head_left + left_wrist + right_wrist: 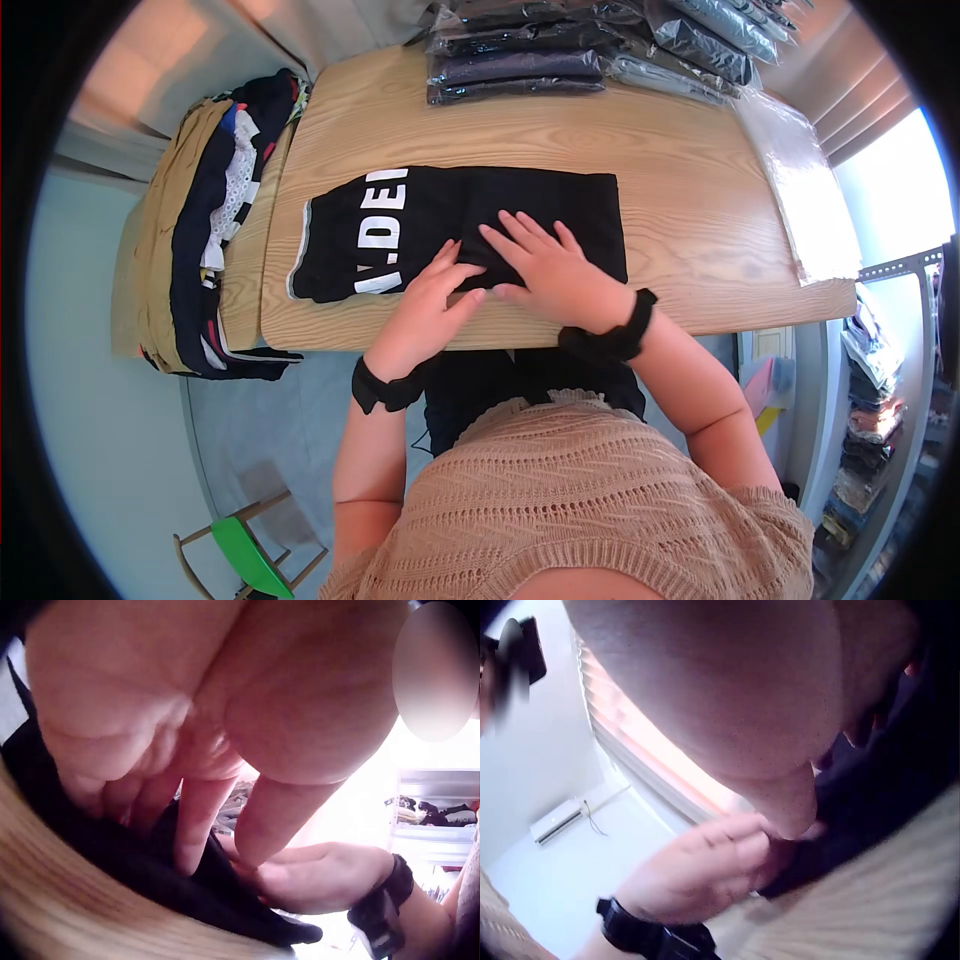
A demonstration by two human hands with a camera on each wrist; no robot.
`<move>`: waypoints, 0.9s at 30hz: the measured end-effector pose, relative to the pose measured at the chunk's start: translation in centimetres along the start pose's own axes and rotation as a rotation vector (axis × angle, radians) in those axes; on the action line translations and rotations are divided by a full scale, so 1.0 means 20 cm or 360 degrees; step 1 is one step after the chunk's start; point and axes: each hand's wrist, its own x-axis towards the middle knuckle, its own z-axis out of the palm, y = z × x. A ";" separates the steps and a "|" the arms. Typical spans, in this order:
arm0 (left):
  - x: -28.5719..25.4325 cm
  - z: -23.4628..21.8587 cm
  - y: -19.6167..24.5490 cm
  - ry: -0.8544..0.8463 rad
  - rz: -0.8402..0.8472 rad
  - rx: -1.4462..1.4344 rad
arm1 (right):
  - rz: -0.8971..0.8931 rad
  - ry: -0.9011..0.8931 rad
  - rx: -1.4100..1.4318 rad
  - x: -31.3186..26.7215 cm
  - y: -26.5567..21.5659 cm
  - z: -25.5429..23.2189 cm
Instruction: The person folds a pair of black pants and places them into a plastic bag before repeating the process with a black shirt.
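Note:
A folded black garment [545, 200] with large white letters lies flat on the wooden table [690, 260] in the head view; its left end has a pale edge. My right hand [550, 270] rests on its near middle part, fingers spread and straight. Beside it, my left hand [430, 305] touches the near edge with fingertips and thumb pointing down, as the left wrist view shows on the black cloth [150, 862]. The two thumbs meet close to that edge. In the right wrist view the right palm hides most of its own fingers.
Plastic-wrapped folded clothes [520, 65] are stacked along the far side. Clear plastic bags [805, 190] lie at the right edge. To the left is a heap of loose clothes [190, 230]. A green-seated chair [250, 560] stands on the floor, and shelves [880, 420] are at right.

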 end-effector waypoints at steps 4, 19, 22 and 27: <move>-0.01 0.00 0.01 0.0142 -0.0073 -0.0183 | 0.0076 0.0010 -0.0139 -0.07 0.11 -0.21; -0.27 -0.35 -0.34 0.1756 -0.0896 -0.1218 | 0.0081 0.0062 -0.0221 -0.09 -0.06 0.01; -0.31 -0.40 -0.43 0.1415 -0.0695 -0.1649 | 0.0070 0.0072 -0.0202 -0.10 -0.06 0.02; -0.22 -0.50 -0.49 0.1333 -0.0612 -0.2070 | 0.0069 0.0118 -0.0194 -0.10 -0.05 0.04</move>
